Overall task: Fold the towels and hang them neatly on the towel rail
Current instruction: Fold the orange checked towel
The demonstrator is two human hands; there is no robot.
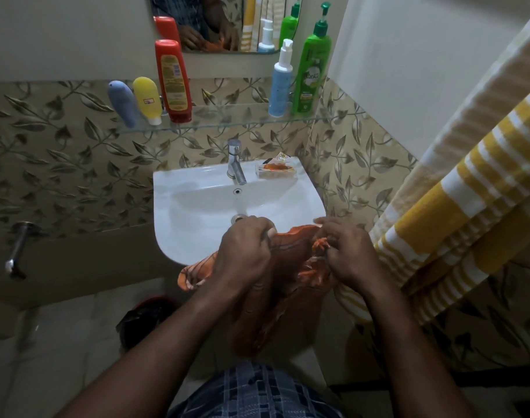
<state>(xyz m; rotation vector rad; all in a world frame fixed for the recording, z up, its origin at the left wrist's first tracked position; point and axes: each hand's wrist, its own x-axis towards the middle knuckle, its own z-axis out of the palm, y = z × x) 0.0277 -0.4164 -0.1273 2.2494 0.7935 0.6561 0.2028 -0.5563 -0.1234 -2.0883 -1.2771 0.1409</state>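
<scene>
Your left hand (242, 251) has its fingers curled tight around one bunched edge of the orange towel (285, 285). The cloth spans from that grip across to your right hand (348, 254) and sags below both wrists in a loose, crumpled heap. Just beyond your knuckles sits the sink (197, 224). Your right hand pinches the frayed, fringed end between thumb and curled fingers. Right of that hand, a yellow-and-white striped towel (456, 212) hangs draped in flat layers; the rail itself is hidden. By the look of it, that one is hung. The orange one shows no clean fold yet, so squaring its edges, folding and hanging all remain.
</scene>
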